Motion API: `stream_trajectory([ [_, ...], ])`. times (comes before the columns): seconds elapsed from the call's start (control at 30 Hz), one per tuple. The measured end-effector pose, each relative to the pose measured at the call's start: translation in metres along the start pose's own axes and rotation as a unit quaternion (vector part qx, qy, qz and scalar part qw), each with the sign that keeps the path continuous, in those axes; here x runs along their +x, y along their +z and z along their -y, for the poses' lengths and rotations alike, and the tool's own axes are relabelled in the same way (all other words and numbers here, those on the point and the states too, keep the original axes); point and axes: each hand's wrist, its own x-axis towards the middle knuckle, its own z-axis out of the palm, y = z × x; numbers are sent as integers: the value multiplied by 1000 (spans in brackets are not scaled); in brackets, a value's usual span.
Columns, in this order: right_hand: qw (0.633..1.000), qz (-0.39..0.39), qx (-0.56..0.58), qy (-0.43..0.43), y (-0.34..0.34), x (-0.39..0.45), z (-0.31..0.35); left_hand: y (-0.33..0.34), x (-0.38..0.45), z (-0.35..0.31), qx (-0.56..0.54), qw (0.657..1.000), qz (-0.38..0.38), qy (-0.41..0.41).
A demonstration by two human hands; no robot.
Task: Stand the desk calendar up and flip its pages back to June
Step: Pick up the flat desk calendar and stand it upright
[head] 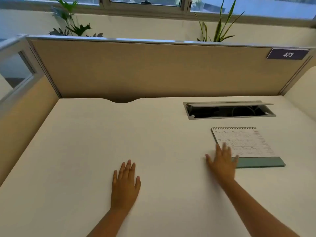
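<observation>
The desk calendar point(248, 142) lies flat on the white desk point(153, 134) at the right. Its spiral binding runs along the far edge, a white page of small print faces up, and a teal base strip shows along the near edge. My right hand point(222, 161) is open with fingers spread; its fingertips reach over the calendar's near left corner, and the hand is slightly blurred. Whether it touches the page I cannot tell. My left hand point(125, 183) rests flat and open on the desk near the middle, well apart from the calendar.
An open cable tray slot point(229, 111) with a raised lid sits in the desk just behind the calendar. A tan partition panel point(153, 69) walls the back edge, with a "473" plate point(288, 54) at its top right. Plants stand behind it.
</observation>
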Motion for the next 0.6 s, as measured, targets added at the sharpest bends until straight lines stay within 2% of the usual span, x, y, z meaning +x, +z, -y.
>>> stream_trajectory([
  [0.03, 998, 36, -23, 49, -5, 2, -12, 3, 0, 1, -6, 1000, -26, 5],
  [0.07, 995, 49, -43, 70, -10, 2, -18, -3, -1, 0, -7, 1000, -17, -1],
  [0.13, 993, 67, -67, 74, -10, 5, -36, -4, 0, 1, 3, 1000, -22, -10],
  [0.3, 992, 78, -101, -1, -15, -12, -10, 1, 0, 2, 15, 999, -30, -5],
  [0.6, 985, 109, 5, -136, 16, -137, 100, -6, -10, 6, -12, 1000, 13, 6],
])
